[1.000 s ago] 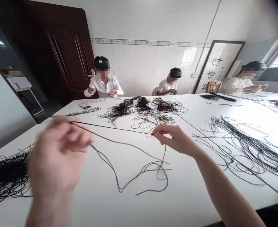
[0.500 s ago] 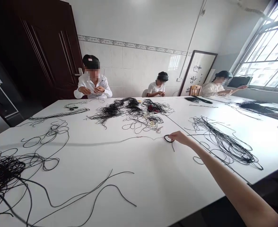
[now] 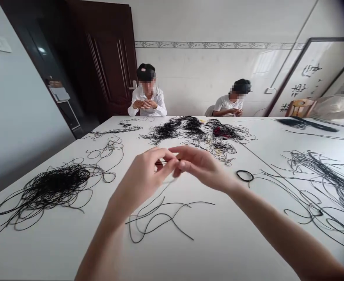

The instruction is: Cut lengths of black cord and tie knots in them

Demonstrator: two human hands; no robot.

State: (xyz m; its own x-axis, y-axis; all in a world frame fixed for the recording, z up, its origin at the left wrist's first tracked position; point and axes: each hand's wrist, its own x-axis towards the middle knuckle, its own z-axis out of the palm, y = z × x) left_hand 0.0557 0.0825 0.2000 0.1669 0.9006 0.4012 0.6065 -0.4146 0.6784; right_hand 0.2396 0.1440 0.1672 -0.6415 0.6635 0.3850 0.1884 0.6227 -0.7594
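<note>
My left hand (image 3: 144, 175) and my right hand (image 3: 199, 166) meet above the middle of the white table (image 3: 72, 242). Both pinch a short stretch of thin black cord (image 3: 164, 162) between their fingertips. More of this cord lies in loose curves (image 3: 160, 218) on the table just below my hands. A small black cord ring (image 3: 245, 175) rests on the table to the right of my right hand.
A tangled heap of black cord (image 3: 52, 187) lies at the left, another pile (image 3: 189, 130) at the table's middle back, and long strands (image 3: 321, 183) at the right. Two people (image 3: 148, 97) (image 3: 230, 102) sit at the far side working on cords.
My right hand left the black ring on the table and drew back. My left hand came back into view, and both now pinch a cord together. The camera swung left.
</note>
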